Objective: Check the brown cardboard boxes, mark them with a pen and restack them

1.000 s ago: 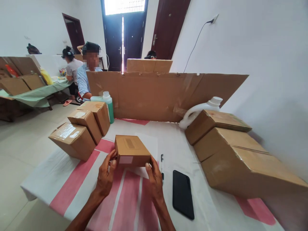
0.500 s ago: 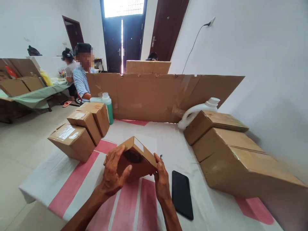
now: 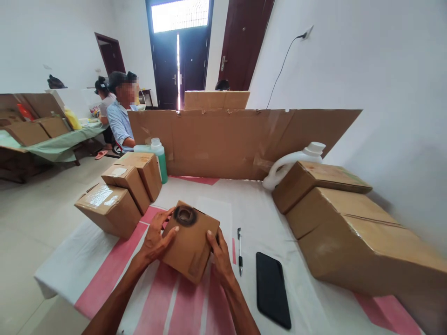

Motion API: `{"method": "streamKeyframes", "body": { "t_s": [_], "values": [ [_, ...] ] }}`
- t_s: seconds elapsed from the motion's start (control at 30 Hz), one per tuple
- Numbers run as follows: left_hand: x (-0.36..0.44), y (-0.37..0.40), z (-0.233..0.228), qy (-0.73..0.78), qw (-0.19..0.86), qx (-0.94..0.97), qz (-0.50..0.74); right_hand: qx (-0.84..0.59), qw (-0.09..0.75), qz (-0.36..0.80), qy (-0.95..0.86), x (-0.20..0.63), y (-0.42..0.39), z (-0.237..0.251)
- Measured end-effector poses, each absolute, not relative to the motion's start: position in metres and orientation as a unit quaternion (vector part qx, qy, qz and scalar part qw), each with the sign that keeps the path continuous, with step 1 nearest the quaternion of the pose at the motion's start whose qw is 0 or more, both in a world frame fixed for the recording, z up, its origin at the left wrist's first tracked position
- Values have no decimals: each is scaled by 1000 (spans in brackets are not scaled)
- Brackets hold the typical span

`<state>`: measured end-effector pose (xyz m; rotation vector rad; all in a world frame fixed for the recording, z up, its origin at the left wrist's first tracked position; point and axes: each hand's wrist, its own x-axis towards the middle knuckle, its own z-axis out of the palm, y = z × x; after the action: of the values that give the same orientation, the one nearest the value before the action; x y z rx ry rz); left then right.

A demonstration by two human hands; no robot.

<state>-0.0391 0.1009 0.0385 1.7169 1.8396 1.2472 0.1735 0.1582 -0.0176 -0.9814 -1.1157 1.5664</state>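
Observation:
A small brown cardboard box [image 3: 190, 242] is held between my two hands over the striped tablecloth. Its face turned toward me carries a dark, scorched-looking ring near the top left corner and a fainter dark patch low on the right. My left hand [image 3: 159, 237] grips the left side, thumb on the front face. On the right edge, my right hand [image 3: 219, 249] has its thumb in front and its fingers behind, partly hidden. Just right of that hand lie a pen [image 3: 240, 251] and a black smartphone [image 3: 273, 289].
Several cardboard boxes stand at left [image 3: 111, 209] and right [image 3: 331, 232]. A bottle of green liquid [image 3: 161, 160] and a white jug [image 3: 293, 160] stand behind them. A cardboard panel [image 3: 223, 144] closes off the table's far side. A person in a blue shirt [image 3: 118, 121] sits beyond it at left.
The box has been tilted and turned, so its marked face now shows toward me. Both hands have shifted slightly left with it, and the whole pen has come into view.

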Motion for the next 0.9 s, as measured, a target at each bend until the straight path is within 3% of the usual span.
{"method": "streamKeyframes", "body": {
  "t_s": [0.17,0.27,0.43,0.6,0.7,0.8,0.9],
  "values": [
    [-27,89,12,626,427,463,461,-408,423,671,-452,204,141,-38],
    [-10,87,-3,578,511,439,461,-441,397,651,-473,219,132,-38],
    [12,89,-17,563,514,465,450,-564,405,515,-503,232,135,-34],
    [15,84,-20,519,561,475,437,-559,374,500,-546,238,133,-37],
    [13,79,-18,490,592,462,443,-572,371,421,-598,243,131,-34],
    [13,75,-14,508,588,424,464,-616,328,311,-645,249,140,-25],
    [13,76,-11,534,577,412,460,-674,256,277,-635,258,159,-17]
  ]
}}
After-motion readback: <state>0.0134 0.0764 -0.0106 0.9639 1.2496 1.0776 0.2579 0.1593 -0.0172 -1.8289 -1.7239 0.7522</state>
